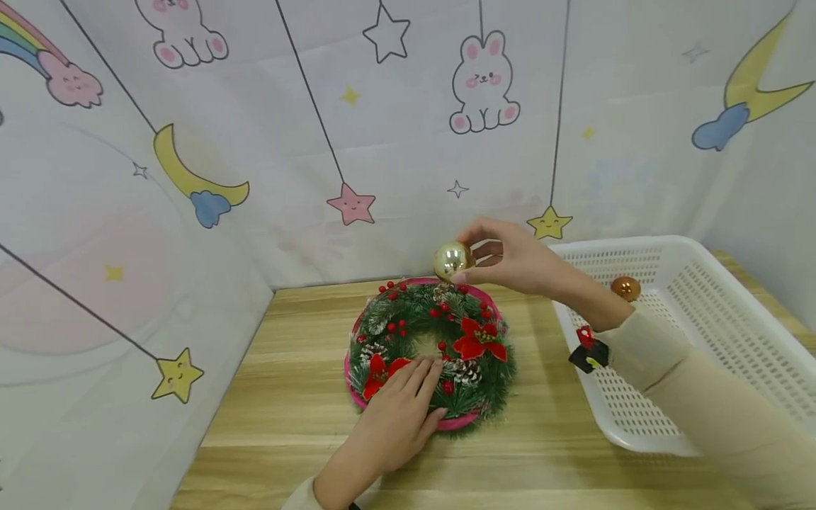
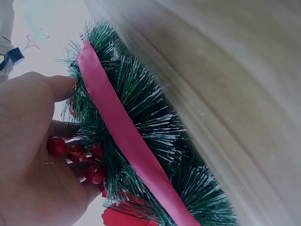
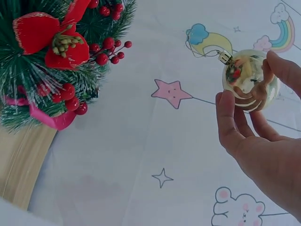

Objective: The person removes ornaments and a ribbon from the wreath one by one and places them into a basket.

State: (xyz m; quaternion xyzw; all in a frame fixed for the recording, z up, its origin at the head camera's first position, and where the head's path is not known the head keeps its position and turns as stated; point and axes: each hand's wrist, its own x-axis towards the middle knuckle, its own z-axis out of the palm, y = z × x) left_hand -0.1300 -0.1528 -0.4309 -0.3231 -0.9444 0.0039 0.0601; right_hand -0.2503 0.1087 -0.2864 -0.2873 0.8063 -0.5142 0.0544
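A green wreath (image 1: 414, 312) with red berries, pine cones, red poinsettias and a pink ribbon (image 2: 127, 127) lies on the table. My left hand (image 1: 398, 411) rests on its near side, fingers stretched over the greenery beside a poinsettia. In the left wrist view, that hand (image 2: 37, 146) lies against the needles and red berries (image 2: 94, 174). Above the wreath's far rim, my right hand (image 1: 510, 258) pinches a shiny gold Christmas bauble (image 1: 451, 261) between thumb and fingers. The bauble's metal cap and thin hanging loop point away from the palm in the right wrist view.
A white plastic basket (image 1: 612, 418) stands on the right, partly under my right forearm. Inside it lies a copper-coloured bauble (image 1: 626, 288). The wooden table (image 1: 299, 340) meets a printed cloth backdrop (image 1: 408, 142) behind the wreath and at the left.
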